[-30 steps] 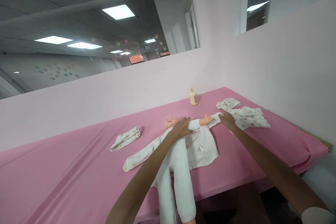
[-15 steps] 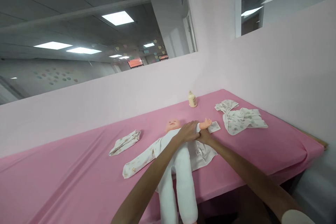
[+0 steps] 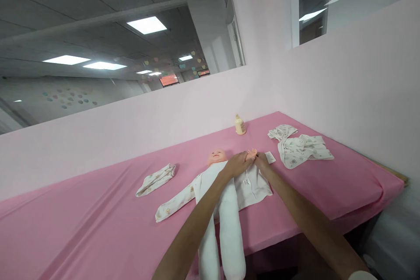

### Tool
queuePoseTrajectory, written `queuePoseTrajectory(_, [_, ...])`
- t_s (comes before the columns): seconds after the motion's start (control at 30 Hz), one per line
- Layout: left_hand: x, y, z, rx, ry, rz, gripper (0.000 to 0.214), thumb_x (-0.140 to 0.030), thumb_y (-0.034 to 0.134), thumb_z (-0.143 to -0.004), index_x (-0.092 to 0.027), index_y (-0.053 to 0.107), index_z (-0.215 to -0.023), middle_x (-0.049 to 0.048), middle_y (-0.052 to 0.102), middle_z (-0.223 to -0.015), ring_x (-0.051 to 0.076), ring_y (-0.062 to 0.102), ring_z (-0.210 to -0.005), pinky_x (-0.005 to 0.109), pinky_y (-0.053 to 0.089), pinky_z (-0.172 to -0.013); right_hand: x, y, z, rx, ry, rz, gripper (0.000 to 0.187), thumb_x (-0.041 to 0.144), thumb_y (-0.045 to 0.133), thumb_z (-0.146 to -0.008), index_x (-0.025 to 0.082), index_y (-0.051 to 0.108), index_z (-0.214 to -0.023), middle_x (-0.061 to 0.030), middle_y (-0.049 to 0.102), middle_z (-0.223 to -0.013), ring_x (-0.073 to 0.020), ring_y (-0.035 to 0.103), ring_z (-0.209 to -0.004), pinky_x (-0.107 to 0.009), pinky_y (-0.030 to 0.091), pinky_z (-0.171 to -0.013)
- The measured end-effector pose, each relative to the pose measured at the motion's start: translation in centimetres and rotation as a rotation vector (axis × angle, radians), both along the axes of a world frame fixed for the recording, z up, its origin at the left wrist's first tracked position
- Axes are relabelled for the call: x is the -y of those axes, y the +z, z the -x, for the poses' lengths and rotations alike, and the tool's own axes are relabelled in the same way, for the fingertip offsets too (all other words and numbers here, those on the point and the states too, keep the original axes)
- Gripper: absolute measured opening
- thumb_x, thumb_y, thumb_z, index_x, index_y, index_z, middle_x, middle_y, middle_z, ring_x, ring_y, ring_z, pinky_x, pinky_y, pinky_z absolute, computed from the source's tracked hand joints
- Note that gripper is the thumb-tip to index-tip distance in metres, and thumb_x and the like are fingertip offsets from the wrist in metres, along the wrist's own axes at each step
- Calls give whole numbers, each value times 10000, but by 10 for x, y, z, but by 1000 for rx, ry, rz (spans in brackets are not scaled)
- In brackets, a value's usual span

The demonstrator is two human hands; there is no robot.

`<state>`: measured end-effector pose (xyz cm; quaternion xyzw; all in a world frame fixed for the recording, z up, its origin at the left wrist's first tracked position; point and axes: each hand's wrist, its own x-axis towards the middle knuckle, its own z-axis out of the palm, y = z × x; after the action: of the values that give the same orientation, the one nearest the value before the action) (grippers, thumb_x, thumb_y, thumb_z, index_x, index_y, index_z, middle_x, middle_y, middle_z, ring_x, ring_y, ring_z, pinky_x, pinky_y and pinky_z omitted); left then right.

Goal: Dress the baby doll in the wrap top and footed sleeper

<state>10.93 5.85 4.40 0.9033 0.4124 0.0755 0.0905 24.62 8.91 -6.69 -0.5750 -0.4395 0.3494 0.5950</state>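
Observation:
A baby doll with a white cloth body lies on its back, its head toward the wall. A patterned sleeve covers its arm on the left side; the rest of the white baby shirt spreads beneath it on the right. My left hand is closed around the doll's other arm, near the bare plastic hand. Close beside that plastic hand, my right hand has its fingers closed at the upper edge of the shirt; the exact grip is partly hidden.
The doll lies on a pink-covered table. A folded patterned cloth is on the left, and patterned baby clothes lie on the right. A cream pump bottle stands near the wall. A small white card lies past my right hand.
The doll's raised arm has drawn in toward its body, its hand now lower and further left. My right hand has moved from under the arm to the right of the plastic hand.

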Motion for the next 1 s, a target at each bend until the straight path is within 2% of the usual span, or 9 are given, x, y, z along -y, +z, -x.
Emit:
queuePoseTrajectory(0.13, [-5, -2, 0, -91, 77, 103, 487, -530, 236, -945, -188, 583, -959, 78, 675, -1031, 219, 618, -905, 304, 451, -748, 3, 5, 3, -103, 2, 84, 70, 225, 477, -635, 181, 522, -606, 10, 525, -503, -153, 512, -527, -268, 420, -502])
queuePoseTrajectory(0.3, [-11, -6, 1, -149, 47, 160, 573, -599, 184, -936, -216, 611, -961, 45, 693, -1060, 207, 634, -911, 283, 452, -750, 8, 12, 1, -96, -78, 98, 42, 196, 452, -637, 187, 492, -630, 16, 507, -517, -153, 497, -558, -271, 406, -531])
queuePoseTrajectory(0.43, [-15, -10, -1, -232, 46, 110, 470, -496, 218, -958, -239, 610, -983, 28, 692, -1082, 207, 639, -935, 282, 449, -763, 16, 22, 2, 25, -160, 8, 90, 213, 447, -635, 188, 525, -672, -14, 596, -666, -176, 532, -677, -278, 409, -626])
queuePoseTrajectory(0.53, [-18, -13, -4, -252, 64, 67, 403, -384, 228, -966, -223, 594, -1023, 61, 687, -1085, 228, 640, -962, 305, 447, -776, 25, 30, 8, 136, -170, -76, 146, 224, 451, -644, 196, 567, -727, -30, 647, -799, -194, 549, -788, -290, 408, -726])
queuePoseTrajectory(0.63, [-18, -17, -5, -267, 86, 25, 394, -365, 233, -968, -192, 570, -1076, 106, 687, -1067, 257, 645, -970, 334, 450, -785, 31, 34, 13, 217, -151, -135, 182, 231, 455, -656, 205, 591, -773, -36, 666, -881, -201, 552, -839, -298, 405, -771])
queuePoseTrajectory(0.77, [-15, -21, -4, -262, 87, -24, 439, -408, 198, -977, -180, 546, -1117, 135, 688, -1068, 284, 651, -975, 363, 452, -788, 31, 34, 12, 249, -171, -124, 135, 267, 456, -676, 214, 567, -732, -23, 661, -810, -196, 551, -771, -296, 411, -730])
queuePoseTrajectory(1.0, [-3, -22, -5, -280, 34, -64, 395, -390, 252, -962, -191, 592, -990, 127, 699, -1050, 292, 657, -959, 388, 447, -816, 23, 25, 5, 199, -270, -26, 122, 293, 448, -649, 217, 532, -694, -30, 643, -729, -191, 539, -675, -277, 398, -615])
